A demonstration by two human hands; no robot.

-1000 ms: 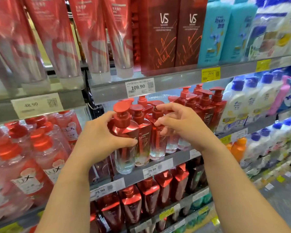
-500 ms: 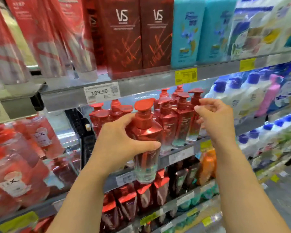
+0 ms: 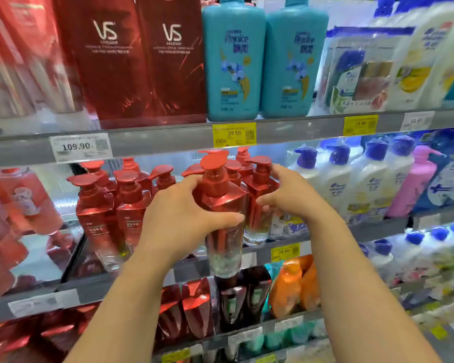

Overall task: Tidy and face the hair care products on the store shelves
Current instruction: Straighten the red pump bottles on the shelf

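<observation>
My left hand (image 3: 184, 218) grips a red pump bottle (image 3: 220, 203) with a clear base, held out in front of the middle shelf's edge (image 3: 262, 251). My right hand (image 3: 288, 197) curls round another red pump bottle (image 3: 258, 184) that stands at the right end of the red row. More red pump bottles (image 3: 108, 205) stand to the left on the same shelf, their pump heads turned different ways.
White bottles with blue pumps (image 3: 351, 184) and a pink one (image 3: 417, 182) fill the shelf to the right. Above stand dark red boxes (image 3: 142, 61) and teal bottles (image 3: 262, 61). Below are red and dark bottles (image 3: 210, 307) and orange ones (image 3: 294, 284).
My left hand has carried the red bottle rightward, up to the right end of the row. My right hand has closed on the bottle standing there. The view has shifted right.
</observation>
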